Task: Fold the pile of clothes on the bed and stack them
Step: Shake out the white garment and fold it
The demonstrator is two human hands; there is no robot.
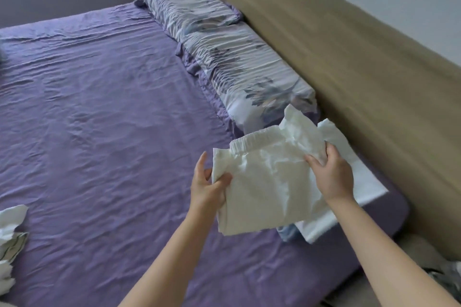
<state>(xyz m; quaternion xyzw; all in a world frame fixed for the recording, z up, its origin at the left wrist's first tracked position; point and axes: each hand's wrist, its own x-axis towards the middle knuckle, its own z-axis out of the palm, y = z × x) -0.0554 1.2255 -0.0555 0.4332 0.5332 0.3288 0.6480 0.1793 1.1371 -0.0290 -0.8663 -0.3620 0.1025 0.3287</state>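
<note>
Fingers [219,179] of our left hand [208,188] and right hand [333,174] grip the folded white shorts [264,182] at opposite ends, just above the folded stack [349,197] at lower right, right hand nearer.

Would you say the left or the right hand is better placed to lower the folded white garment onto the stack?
Probably the right hand: it grips the white garment directly above the folded stack, while the left hand holds the far edge.

crumpled clothes [11,239] cut off at left edge
</note>
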